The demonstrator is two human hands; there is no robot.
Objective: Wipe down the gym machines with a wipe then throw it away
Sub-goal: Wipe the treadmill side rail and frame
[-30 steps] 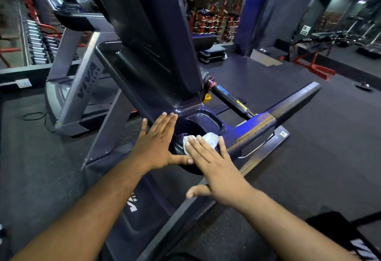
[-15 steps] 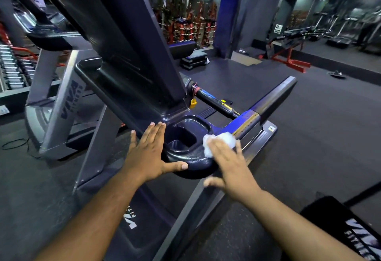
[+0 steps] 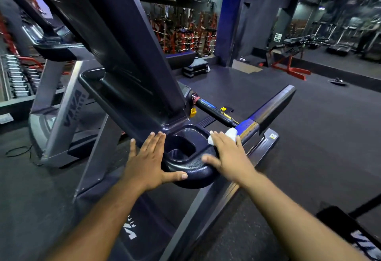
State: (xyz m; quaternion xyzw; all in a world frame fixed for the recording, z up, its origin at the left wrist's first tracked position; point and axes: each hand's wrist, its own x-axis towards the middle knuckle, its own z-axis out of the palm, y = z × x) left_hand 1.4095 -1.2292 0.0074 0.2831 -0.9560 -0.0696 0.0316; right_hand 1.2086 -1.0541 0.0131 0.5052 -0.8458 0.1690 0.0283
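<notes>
At the near corner of the treadmill (image 3: 127, 58), both hands lie flat on its console tray (image 3: 193, 170). Right hand (image 3: 228, 155): fingers straight and together, palm down, pressing a white wipe (image 3: 231, 132) against the tray's right edge, where the tray meets the handrail (image 3: 268, 112); thumb spread toward the tray's front rim. Only the wipe's far end shows beyond the fingertips. Left hand (image 3: 148, 157): fingers straight, resting on the tray's left side just beside the cup well (image 3: 181, 147), thumb stretched along the front rim; it holds nothing. Between the hands sits the dark cup well. Behind the console, a second treadmill (image 3: 61, 104) stands to the left; a red bench (image 3: 288, 64) stands well apart on the dark floor (image 3: 319, 137) at right.
</notes>
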